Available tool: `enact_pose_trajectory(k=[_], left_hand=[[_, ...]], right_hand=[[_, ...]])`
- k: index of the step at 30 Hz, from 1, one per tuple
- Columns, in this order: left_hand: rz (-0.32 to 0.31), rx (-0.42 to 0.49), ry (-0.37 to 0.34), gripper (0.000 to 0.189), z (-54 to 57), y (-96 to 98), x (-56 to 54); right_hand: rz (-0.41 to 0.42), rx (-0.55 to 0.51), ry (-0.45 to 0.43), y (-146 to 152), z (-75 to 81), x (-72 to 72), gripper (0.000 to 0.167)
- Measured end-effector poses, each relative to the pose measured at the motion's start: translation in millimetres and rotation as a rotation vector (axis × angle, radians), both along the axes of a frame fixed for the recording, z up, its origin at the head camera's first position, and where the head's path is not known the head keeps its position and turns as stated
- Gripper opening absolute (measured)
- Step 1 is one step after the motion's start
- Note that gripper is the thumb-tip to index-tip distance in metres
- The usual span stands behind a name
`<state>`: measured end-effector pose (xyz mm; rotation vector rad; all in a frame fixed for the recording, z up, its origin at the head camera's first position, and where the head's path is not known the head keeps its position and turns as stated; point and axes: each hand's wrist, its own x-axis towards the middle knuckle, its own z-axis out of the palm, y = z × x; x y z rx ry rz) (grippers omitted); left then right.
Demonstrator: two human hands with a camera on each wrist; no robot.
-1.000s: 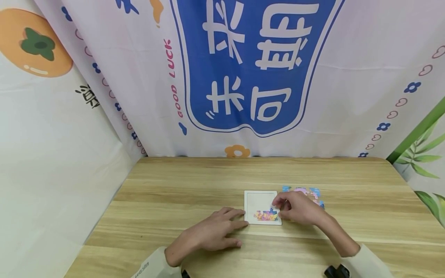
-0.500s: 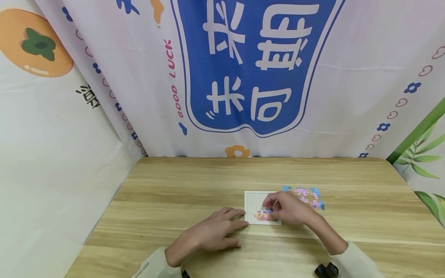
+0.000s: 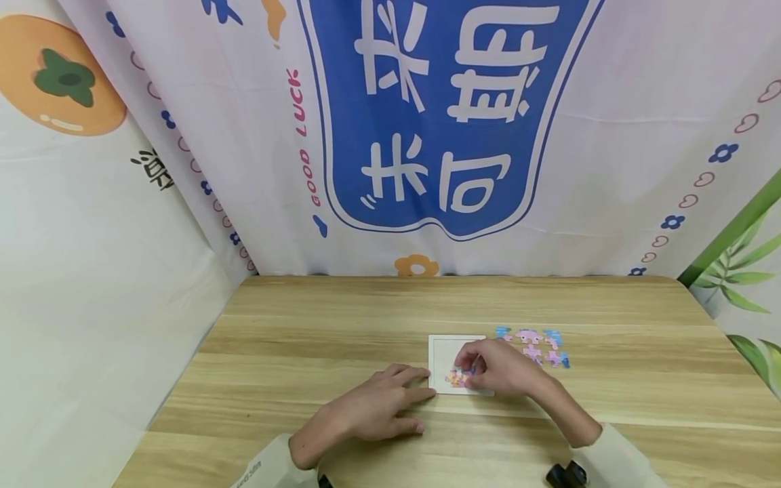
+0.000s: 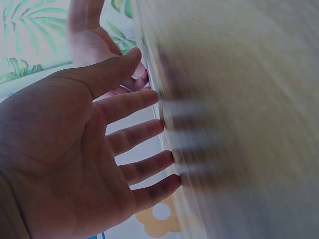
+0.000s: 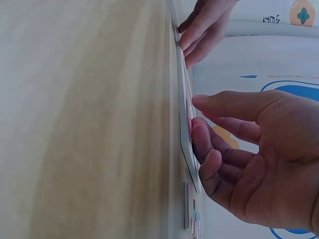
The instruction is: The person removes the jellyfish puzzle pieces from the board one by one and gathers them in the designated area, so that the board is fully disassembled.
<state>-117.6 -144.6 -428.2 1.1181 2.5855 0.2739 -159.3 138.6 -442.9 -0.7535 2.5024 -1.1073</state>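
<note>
A white square puzzle tray lies on the table, with joined jigsaw pieces in yellow, pink and blue along its near side. My left hand rests with spread fingers, two fingertips touching the tray's left edge. Over the tray's right half is my right hand, its thumb and bent fingers down at the pieces. In the right wrist view the thumb touches the puzzle surface and the fingertips sit a small gap away. Whether a piece is pinched there cannot be seen, and the hand covers the right-hand pieces.
Several loose jigsaw pieces, pink and blue, lie to the tray's right, partly behind the right hand. The wooden table ends at a printed curtain at the back.
My right hand has moved left across the tray, from its right edge to over the joined pieces, uncovering more of the loose pieces. The left hand and tray stay put.
</note>
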Motion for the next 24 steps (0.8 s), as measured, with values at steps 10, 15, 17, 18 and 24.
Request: enact_pose_trajectory(k=[10, 15, 17, 18, 24], left_hand=[[-0.003, 0.003, 0.007, 0.056, 0.5, 0.6, -0.3], [-0.003, 0.005, 0.005, 0.055, 0.6, 0.8, -0.6], [-0.002, 0.005, 0.005, 0.055, 0.3, 0.8, -0.8], [-0.001, 0.006, 0.004, 0.055, 0.1, 0.8, -0.8], [0.0, 0.009, -0.002, 0.055, -0.7, 0.8, -1.2]], right_hand=[[-0.004, 0.015, 0.028, -1.2, -1.6, -0.9, 0.022], [-0.004, 0.014, 0.039, -1.9, -1.5, -0.6, 0.024], [-0.005, 0.014, 0.047, -2.3, -1.3, -0.3, 0.025], [-0.005, 0.014, 0.053, -2.6, -1.1, -0.1, 0.026], [-0.016, 0.02, 0.067, -3.5, -0.8, 0.6, 0.026]])
